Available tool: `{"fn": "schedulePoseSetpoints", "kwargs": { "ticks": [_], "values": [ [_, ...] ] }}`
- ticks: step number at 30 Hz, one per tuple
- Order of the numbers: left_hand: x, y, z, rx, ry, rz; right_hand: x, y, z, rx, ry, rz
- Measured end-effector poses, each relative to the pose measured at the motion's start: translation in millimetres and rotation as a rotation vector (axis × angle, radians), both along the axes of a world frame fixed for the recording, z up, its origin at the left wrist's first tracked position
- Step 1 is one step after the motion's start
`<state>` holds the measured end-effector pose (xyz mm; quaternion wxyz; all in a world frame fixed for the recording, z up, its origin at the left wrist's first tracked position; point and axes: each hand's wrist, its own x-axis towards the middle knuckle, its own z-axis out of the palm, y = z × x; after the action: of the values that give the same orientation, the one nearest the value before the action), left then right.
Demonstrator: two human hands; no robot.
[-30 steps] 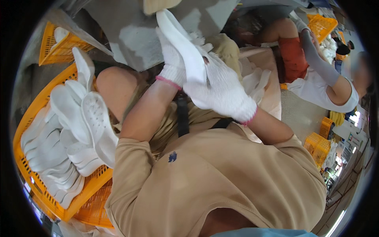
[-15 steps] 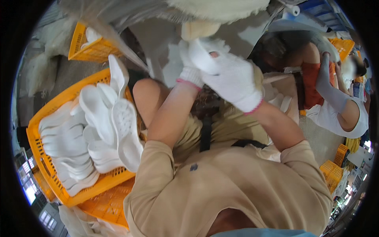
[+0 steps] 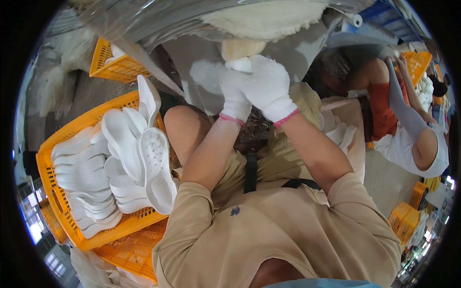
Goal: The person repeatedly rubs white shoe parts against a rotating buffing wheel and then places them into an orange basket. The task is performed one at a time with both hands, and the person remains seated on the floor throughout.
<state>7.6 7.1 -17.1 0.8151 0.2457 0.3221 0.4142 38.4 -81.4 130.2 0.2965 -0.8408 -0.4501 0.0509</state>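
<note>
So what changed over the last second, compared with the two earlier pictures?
The long white sole that stuck out above the gloves a second ago is now almost hidden: only a short white end shows, pressed up against the tan buffing wheel. Both gloved hands, left hand and right hand, have closed together around it. The orange crate of white soles looks unchanged.

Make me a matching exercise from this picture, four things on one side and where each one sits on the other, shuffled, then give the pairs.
Things:
1. orange crate of white soles
2. left hand
3. right hand
4. co-worker in orange top

Places:
A. far right, arm raised
B. gloved, at the white piece, on the crate's side
C. beside the person's left knee
D. gloved, over the white piece, on the co-worker's side

Pairs: 1-C, 2-B, 3-D, 4-A
</note>
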Motion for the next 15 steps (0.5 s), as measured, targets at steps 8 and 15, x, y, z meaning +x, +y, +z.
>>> {"fn": "schedulePoseSetpoints", "kwargs": {
  "ticks": [8,15],
  "values": [
    [-18,-8,40,-0.145,-0.274,-0.227,23,-8,6,0.018,0.371,0.251],
    [-22,-14,24,0.316,0.207,-0.221,-6,-65,3,-0.143,0.313,0.239]
  ]
}}
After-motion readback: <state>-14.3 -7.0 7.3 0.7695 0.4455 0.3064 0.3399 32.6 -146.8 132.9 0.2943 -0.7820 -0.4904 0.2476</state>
